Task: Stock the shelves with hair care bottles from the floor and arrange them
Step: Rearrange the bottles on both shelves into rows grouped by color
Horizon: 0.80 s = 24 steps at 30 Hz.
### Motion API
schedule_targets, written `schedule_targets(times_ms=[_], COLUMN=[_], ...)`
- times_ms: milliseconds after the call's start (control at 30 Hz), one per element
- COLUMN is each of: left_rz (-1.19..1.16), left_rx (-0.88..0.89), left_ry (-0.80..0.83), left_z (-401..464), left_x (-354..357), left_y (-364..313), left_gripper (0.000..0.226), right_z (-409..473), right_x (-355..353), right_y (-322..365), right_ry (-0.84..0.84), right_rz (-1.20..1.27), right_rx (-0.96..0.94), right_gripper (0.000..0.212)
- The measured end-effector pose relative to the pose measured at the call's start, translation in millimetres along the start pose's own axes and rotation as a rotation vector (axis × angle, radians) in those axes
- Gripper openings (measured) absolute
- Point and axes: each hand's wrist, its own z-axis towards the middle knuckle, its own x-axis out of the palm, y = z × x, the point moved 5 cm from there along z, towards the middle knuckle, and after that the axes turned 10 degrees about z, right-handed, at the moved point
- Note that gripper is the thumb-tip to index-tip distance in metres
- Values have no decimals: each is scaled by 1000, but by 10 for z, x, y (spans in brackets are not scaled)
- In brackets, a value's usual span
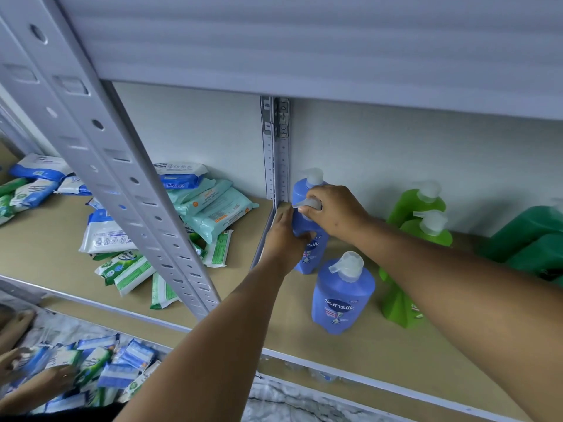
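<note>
Three blue Sunsilk pump bottles stand in a row on the wooden shelf [380, 345]. My left hand [285, 242] grips the body of the middle blue bottle [313, 254]. My right hand [335, 211] holds that bottle's clear pump head. Behind it, against the wall, stands a rear blue bottle [304, 185]. In front stands a front blue bottle [342, 300], free of both hands. To the right stand light green pump bottles [417, 205], partly hidden by my right forearm.
Dark green bottles [530, 239] fill the far right. A grey slotted upright [128, 184] crosses the left foreground. Wet-wipe packs [207, 208] lie piled on the left shelf bay. Below left, another person's hands [45, 382] sort packs on the floor.
</note>
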Motion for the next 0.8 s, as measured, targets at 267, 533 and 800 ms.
schedule_targets(times_ms=[267,533,800], left_rz=[-2,-10,41], left_rx=[1,-5,-1], left_ry=[-40,1,84], left_z=[-22,-29,6], left_x=[-1,-1,-7], left_y=[-38,-29,-8], left_gripper=[47,51,55], right_z=[45,-54,-81], right_x=[38,41,38], right_y=[29,-27,-64], right_ry=[-72,-22,-72], right_rz=[-108,31,44], right_rx=[68,80,117], right_gripper=[33,42,23])
